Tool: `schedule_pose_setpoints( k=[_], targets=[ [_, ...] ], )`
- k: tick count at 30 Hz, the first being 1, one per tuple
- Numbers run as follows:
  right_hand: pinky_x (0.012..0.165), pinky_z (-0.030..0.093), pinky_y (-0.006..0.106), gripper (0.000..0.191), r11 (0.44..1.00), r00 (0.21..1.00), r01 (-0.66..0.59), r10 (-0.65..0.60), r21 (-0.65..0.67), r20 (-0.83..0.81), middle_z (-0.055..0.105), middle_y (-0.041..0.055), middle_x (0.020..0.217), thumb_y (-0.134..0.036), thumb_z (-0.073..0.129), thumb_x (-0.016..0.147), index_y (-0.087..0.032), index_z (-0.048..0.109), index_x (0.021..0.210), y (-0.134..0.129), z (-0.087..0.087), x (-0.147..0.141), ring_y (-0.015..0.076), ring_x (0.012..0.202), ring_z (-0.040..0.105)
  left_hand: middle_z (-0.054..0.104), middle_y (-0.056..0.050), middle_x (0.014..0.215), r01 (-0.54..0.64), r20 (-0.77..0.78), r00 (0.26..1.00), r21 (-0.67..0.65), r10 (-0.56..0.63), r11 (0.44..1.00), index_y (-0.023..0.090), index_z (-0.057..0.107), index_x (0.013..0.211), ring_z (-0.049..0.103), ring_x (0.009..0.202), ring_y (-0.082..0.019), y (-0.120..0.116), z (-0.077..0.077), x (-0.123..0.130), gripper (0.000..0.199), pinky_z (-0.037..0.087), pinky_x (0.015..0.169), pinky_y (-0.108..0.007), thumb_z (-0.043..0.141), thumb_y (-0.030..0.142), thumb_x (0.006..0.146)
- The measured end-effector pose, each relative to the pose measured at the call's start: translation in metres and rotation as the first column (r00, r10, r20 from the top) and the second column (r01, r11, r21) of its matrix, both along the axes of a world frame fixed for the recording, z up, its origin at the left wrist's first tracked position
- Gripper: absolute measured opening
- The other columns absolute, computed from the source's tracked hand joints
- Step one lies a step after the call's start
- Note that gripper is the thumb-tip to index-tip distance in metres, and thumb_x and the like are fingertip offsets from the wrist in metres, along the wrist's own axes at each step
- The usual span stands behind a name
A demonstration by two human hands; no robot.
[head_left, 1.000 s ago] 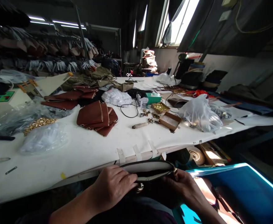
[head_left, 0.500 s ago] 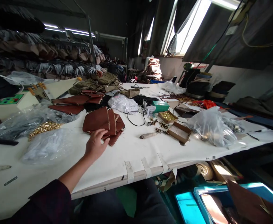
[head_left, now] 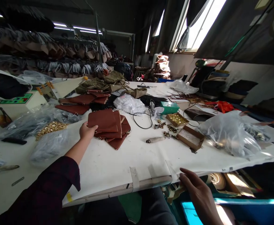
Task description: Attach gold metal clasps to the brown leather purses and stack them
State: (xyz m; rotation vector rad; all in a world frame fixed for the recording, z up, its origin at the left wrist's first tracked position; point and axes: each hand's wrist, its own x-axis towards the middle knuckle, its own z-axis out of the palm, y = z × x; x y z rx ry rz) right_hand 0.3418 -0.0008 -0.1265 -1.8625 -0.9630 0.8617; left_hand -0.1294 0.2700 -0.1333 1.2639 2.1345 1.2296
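My left hand [head_left: 87,130] pinches the left edge of the top brown leather pouch [head_left: 101,121], thumb on its upper face and the other fingers partly hidden. That pouch lies tilted over a small fanned stack of brown leather pouches [head_left: 125,128] on the white table [head_left: 109,165]. At the lower right, my right hand [head_left: 195,190] hangs by the table's front edge, fingers somewhat apart and nothing visible in them. Closest to it on the tabletop is a tool with a pale wrapped handle [head_left: 157,139].
Small metal fittings [head_left: 172,128] lie near an open cardboard box [head_left: 190,137] and a box of gold pieces [head_left: 177,119]. Plastic bags [head_left: 230,134] sit right, gold chain [head_left: 51,129] left. Below the table edge is a blue bin [head_left: 249,206].
My left hand has shifted from the stack's front to the top pouch's left edge and taken hold of it. My right hand has come into view. The view has turned slightly.
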Motion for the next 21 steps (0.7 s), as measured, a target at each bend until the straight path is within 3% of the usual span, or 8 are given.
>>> schedule_pose_setpoints(
  k=[2, 5, 9, 11, 13, 16, 18, 21],
  targets=[
    [0.076, 0.062, 0.040, 0.049, 0.968, 0.980, -0.172, 0.150, 0.182, 0.130, 0.078, 0.0095, 0.097, -0.057, 0.074, 0.086, -0.022, 0.076, 0.119, 0.031, 0.016, -0.037, 0.0281, 0.087, 0.075, 0.074, -0.016, 0.123, 0.026, 0.092, 0.995, 0.103, -0.035, 0.994, 0.012, 0.047, 0.148, 0.077, 0.098, -0.026, -0.015, 0.017, 0.021, 0.069, 0.064, 0.083, -0.038, 0.069, 0.036, 0.087],
    [0.099, 0.057, 0.049, 0.052, 0.757, 0.858, -0.486, 0.321, 0.436, 0.400, 0.072, 0.0141, 0.132, -0.043, 0.078, 0.088, -0.027, 0.070, 0.136, 0.069, 0.034, -0.098, 0.0324, 0.118, 0.069, 0.073, -0.010, 0.121, 0.090, 0.213, 0.965, 0.270, -0.150, 0.959, 0.020, 0.037, 0.155, 0.076, 0.090, -0.019, -0.062, 0.049, 0.062, 0.074, 0.064, 0.074, -0.029, 0.069, 0.042, 0.092],
    [0.113, 0.047, 0.053, 0.065, 0.536, 0.731, -0.683, 0.490, 0.497, 0.476, 0.065, 0.0121, 0.149, -0.036, 0.083, 0.086, -0.029, 0.063, 0.148, 0.094, 0.051, -0.165, 0.0348, 0.133, 0.061, 0.069, -0.006, 0.108, 0.240, 0.438, 0.763, 0.491, -0.475, 0.838, 0.023, 0.043, 0.153, 0.074, 0.092, -0.019, -0.155, 0.084, 0.113, 0.074, 0.065, 0.073, -0.029, 0.078, 0.041, 0.090],
    [0.099, 0.055, 0.044, 0.042, 0.580, 0.771, -0.619, 0.577, 0.529, 0.270, 0.076, 0.0092, 0.126, -0.038, 0.072, 0.096, -0.028, 0.070, 0.137, 0.092, 0.056, -0.178, 0.0283, 0.111, 0.070, 0.067, -0.005, 0.106, 0.391, 0.388, 0.690, 0.511, -0.611, 0.766, 0.025, 0.043, 0.153, 0.075, 0.093, -0.021, -0.198, 0.093, 0.124, 0.069, 0.068, 0.078, -0.036, 0.075, 0.040, 0.094],
    [0.083, 0.057, 0.036, 0.031, 0.707, 0.814, -0.486, 0.580, 0.514, -0.027, 0.079, 0.0057, 0.104, -0.046, 0.068, 0.098, -0.024, 0.075, 0.119, 0.083, 0.058, -0.175, 0.0234, 0.091, 0.071, 0.067, -0.006, 0.112, 0.458, 0.205, 0.750, 0.526, -0.629, 0.717, 0.027, 0.048, 0.150, 0.074, 0.104, -0.023, -0.228, 0.098, 0.120, 0.059, 0.067, 0.090, -0.041, 0.072, 0.034, 0.097],
    [0.083, 0.058, 0.035, 0.041, 0.815, 0.726, -0.418, 0.565, 0.402, -0.392, 0.079, 0.0049, 0.102, -0.053, 0.081, 0.087, -0.021, 0.074, 0.113, 0.063, 0.057, -0.152, 0.0244, 0.090, 0.072, 0.066, -0.009, 0.129, 0.510, -0.308, 0.860, 0.511, -0.406, 0.692, 0.027, 0.063, 0.136, 0.066, 0.124, -0.028, -0.250, 0.100, 0.095, 0.046, 0.056, 0.112, -0.049, 0.076, 0.027, 0.093],
    [0.089, 0.058, 0.038, 0.049, 0.815, 0.603, -0.456, 0.578, 0.357, -0.550, 0.081, 0.0063, 0.107, -0.050, 0.086, 0.083, -0.021, 0.074, 0.119, 0.051, 0.051, -0.137, 0.0266, 0.095, 0.074, 0.064, -0.009, 0.139, 0.592, -0.570, 0.763, 0.427, -0.304, 0.684, 0.028, 0.065, 0.134, 0.059, 0.134, -0.032, -0.252, 0.097, 0.080, 0.045, 0.047, 0.121, -0.055, 0.078, 0.027, 0.091],
    [0.093, 0.058, 0.040, 0.053, 0.827, 0.510, -0.445, 0.549, 0.343, -0.662, 0.082, 0.0079, 0.108, -0.047, 0.089, 0.080, -0.019, 0.074, 0.122, 0.040, 0.036, -0.124, 0.0274, 0.097, 0.076, 0.059, -0.011, 0.151, 0.677, -0.685, 0.624, 0.234, -0.376, 0.698, 0.028, 0.055, 0.148, 0.053, 0.142, -0.034, -0.243, 0.083, 0.071, 0.058, 0.044, 0.122, -0.057, 0.075, 0.033, 0.093]
  ],
)
